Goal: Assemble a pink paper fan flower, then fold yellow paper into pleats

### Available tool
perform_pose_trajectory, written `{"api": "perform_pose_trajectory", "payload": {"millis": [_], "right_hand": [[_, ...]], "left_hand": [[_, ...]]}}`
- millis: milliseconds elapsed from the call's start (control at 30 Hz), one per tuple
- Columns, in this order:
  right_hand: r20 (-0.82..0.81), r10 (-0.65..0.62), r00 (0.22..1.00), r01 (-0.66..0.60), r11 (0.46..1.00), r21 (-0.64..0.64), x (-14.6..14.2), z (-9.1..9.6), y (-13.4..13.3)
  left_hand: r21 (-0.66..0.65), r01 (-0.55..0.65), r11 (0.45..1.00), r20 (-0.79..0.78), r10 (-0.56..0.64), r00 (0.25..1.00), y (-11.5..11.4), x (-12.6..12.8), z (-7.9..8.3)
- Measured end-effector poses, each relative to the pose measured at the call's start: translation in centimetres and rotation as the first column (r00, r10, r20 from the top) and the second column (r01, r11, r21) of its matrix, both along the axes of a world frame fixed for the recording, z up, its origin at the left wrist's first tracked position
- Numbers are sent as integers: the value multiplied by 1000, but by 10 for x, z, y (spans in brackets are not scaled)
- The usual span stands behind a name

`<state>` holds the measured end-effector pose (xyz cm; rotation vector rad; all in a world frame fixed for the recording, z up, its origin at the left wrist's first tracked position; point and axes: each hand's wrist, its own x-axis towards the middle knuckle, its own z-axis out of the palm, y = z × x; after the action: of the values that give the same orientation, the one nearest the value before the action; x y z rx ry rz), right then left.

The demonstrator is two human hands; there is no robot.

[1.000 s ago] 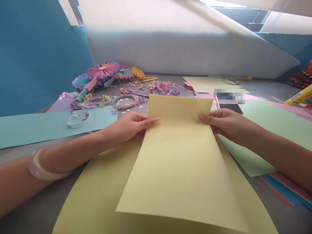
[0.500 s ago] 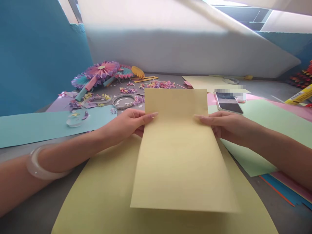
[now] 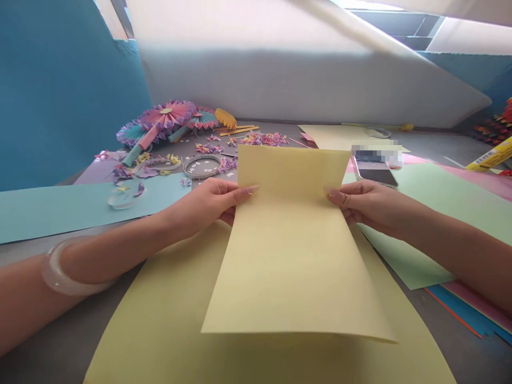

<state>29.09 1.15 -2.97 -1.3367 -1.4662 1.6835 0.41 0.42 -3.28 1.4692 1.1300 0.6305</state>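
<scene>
Lower centre of the frame, base sheet: a large yellow sheet (image 3: 152, 320) lying flat on the grey table (image 3: 32, 330), running out of the bottom edge.
Held sheet, position: a smaller yellow sheet (image 3: 292, 277) at centre of frame, above the large one; its near edge is raised, with shadow below.
Held sheet, axis: long axis runs near to far, bottom to top of frame; near end looks broader, its lower-right corner drawn out further to the right.
Held sheet, far end: points to top of frame; a faint bend crosses it at thumb height, and the part beyond stands up.
Left hand (image 3: 214, 205): grasping the held sheet's left edge, thumb on top, fingers behind; pale bangle (image 3: 60, 277) on the forearm.
Right hand (image 3: 374, 205): same pinch on the right edge, thumb on top; other fingers partly hidden.
Right of frame: green sheet (image 3: 436, 218) beside the right hand; phone (image 3: 376, 173) just beyond that hand.
Left of frame: light blue strip (image 3: 60, 208); grey ring (image 3: 202, 166) past the left hand.
Upper centre-left: paper scraps (image 3: 262, 140); pleated paper fans (image 3: 166, 114) heaped further left.
Top of frame: white sheeting (image 3: 280, 80); blue wall (image 3: 60, 96) at upper left.
</scene>
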Motion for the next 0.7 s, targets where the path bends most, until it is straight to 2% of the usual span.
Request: {"api": "perform_pose_trajectory", "payload": {"millis": [100,200,300,500,700], "right_hand": [[-3,19,1000,-19,999,-48,-2,2,-1],[-22,101,995,-102,990,-92,-4,6,-2],[67,153,986,-148,986,-73,-2,5,-3],[143,155,977,-154,988,-18,-1,4,-3],[142,173,975,-167,985,-50,-5,7,-6]], "left_hand": [[14,-28,1000,-5,28,1000,1,-2,-1],[31,-40,999,12,40,999,2,-3,-1],[48,-68,997,28,66,997,1,-2,1],[49,-88,995,27,87,996,0,-1,0],[32,-120,992,58,118,991,2,0,1]]}}
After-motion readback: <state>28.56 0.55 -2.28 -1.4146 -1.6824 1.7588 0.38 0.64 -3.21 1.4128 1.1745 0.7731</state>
